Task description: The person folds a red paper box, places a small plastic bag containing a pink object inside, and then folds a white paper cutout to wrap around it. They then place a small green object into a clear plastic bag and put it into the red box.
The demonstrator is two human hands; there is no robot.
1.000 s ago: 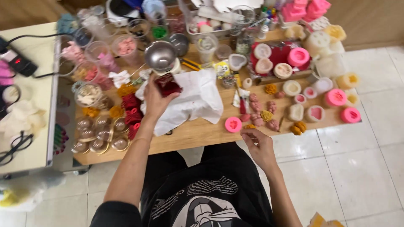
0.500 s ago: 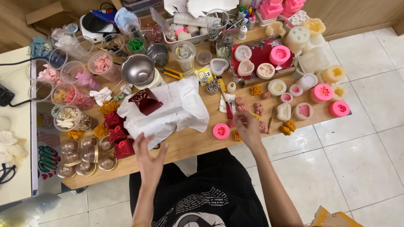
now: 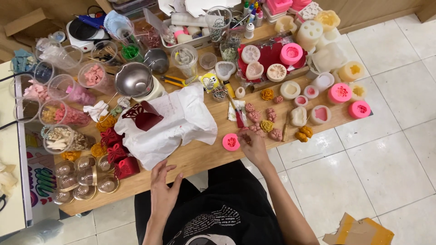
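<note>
— Since the earlier frames the left hand [image 3: 164,190] has let go of the dark red box [image 3: 143,115] and dropped back to the near edge of the wooden table [image 3: 200,156], low and left of centre. What do you count at the far left?

— Three small red bow boxes [image 3: 117,152] in a column beside the white paper [image 3: 175,122], which the dark red box now lies on. Below them are clear domes [image 3: 79,177]; I make out about six, but they overlap, so the count is unsure. Several plastic cups [image 3: 93,75] of pink pieces stand above.

— How is the left hand posed?

— Palm down, fingers spread and open, holding nothing, fingertips just at the paper's lower edge. Its forearm runs down out of the frame.

— And at the middle?

— One steel bowl [image 3: 133,79] above the paper, and one round pink mould [image 3: 231,142] just left of the right hand [image 3: 252,144].

— What is the right hand doing?

— Its fingers are curled together over the tabletop beside the pink mould. Whether they pinch something small I cannot tell; the fingertips hide it.

— And the right side?

— Small pink and yellow flower shapes [image 3: 265,119] cluster above that hand. Two more pink moulds [image 3: 349,100] sit near the table's right corner, with white ones between. The back row is too crowded to count.
</note>
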